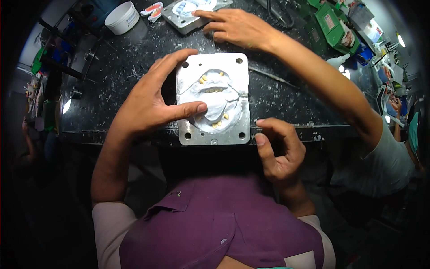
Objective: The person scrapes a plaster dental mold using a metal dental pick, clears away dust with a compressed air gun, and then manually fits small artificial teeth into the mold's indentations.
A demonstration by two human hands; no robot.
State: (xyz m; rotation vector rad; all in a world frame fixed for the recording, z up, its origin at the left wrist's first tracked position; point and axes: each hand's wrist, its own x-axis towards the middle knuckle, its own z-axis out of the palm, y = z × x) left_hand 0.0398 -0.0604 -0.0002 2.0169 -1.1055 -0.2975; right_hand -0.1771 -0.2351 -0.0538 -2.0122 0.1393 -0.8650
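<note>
A square metal denture flask half (212,60) is at the table's near edge, its face turned up toward me. White plaster (216,99) fills it, with several yellowish teeth (203,79) set in two curved groups. My left hand (150,96) grips the flask from the left. Its thumb rests on the plaster and its index finger reaches the top left corner; the other fingers are partly hidden. Just off the flask's lower right corner is my right hand (282,150), bent, with thumb and forefinger apart and nothing visible between them.
A co-worker's hand (237,28) touches a second plaster-filled flask (183,22) at the far side. Near that flask are a red-and-white denture piece (153,10) and a white tub (122,18). A thin tool (273,76) lies right of my flask. Green bins (333,27) stand far right.
</note>
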